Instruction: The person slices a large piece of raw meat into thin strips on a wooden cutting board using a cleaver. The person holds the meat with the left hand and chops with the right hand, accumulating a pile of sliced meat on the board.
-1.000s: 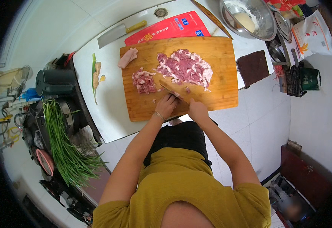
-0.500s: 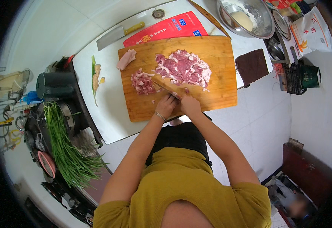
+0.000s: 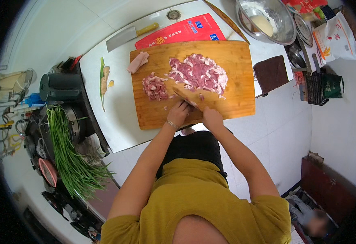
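My right hand is closed round the handle of a knife. Its blade slants to the upper left, low over the wooden cutting board. Beside the blade, the curled fingers of my left hand press down on a small bit of meat, mostly hidden by the fingers and blade. Beyond my hands lies a large heap of sliced raw meat. Left of that is a smaller pile of diced meat. A pale piece of pork skin rests at the board's upper left corner.
A cleaver and a red sheet lie behind the board. Ginger and a green onion sit leftward. A steel bowl with dough stands far right; a dark cloth is nearer. Long green chives lie at left.
My right hand has drawn the knife slightly to the right and nearer to me. My left hand stays in about the same place. The view has shifted slightly.
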The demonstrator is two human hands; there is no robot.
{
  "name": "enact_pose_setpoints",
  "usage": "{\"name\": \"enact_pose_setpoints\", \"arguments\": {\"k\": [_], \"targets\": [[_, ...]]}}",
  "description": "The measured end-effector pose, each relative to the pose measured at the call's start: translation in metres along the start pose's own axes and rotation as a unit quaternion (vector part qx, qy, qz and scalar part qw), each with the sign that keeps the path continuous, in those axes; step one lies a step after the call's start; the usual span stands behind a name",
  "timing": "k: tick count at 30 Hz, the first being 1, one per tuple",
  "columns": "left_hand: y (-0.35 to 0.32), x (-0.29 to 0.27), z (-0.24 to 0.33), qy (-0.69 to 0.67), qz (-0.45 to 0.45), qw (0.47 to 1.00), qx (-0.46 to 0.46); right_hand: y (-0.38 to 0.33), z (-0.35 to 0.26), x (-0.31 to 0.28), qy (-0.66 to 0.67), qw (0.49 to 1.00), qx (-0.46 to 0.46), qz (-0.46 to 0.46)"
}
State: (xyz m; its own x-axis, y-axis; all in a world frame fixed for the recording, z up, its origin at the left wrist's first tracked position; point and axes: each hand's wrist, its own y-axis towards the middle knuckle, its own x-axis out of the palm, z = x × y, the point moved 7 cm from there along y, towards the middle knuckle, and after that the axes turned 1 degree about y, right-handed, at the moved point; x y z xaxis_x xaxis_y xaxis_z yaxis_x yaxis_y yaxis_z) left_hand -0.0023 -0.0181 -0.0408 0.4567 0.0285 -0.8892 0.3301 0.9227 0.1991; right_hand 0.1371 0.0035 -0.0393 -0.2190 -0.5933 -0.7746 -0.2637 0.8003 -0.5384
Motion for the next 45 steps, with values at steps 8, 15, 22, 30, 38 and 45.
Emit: {"name": "enact_pose_setpoints", "arguments": {"k": [8, 15, 22, 30, 38, 45], "targets": [[0.005, -0.006, 0.005, 0.015, -0.003, 1.0, 0.007, 0.028, -0.011, -0.015, -0.007, 0.999, -0.028, 0.032], [-0.002, -0.012, 0.006, 0.047, -0.027, 0.998, 0.027, -0.007, -0.003, -0.028, 0.033, 0.999, -0.002, 0.015], [-0.003, -0.005, 0.005, 0.025, 0.005, 0.999, 0.032, 0.002, -0.019, -0.002, -0.018, 1.0, -0.017, -0.019], [-0.004, 0.003, 0.001, 0.028, 0.012, 0.999, 0.019, -0.023, 0.009, -0.007, -0.001, 0.999, 0.008, -0.046], [-0.005, 0.002, 0.001, 0.025, -0.013, 1.0, -0.001, 0.002, -0.02, -0.005, -0.001, 0.999, -0.043, 0.032], [-0.007, 0.004, 0.006, 0.017, 0.027, 0.999, 0.003, -0.005, -0.006, -0.001, -0.03, 0.998, -0.044, 0.015]]}}
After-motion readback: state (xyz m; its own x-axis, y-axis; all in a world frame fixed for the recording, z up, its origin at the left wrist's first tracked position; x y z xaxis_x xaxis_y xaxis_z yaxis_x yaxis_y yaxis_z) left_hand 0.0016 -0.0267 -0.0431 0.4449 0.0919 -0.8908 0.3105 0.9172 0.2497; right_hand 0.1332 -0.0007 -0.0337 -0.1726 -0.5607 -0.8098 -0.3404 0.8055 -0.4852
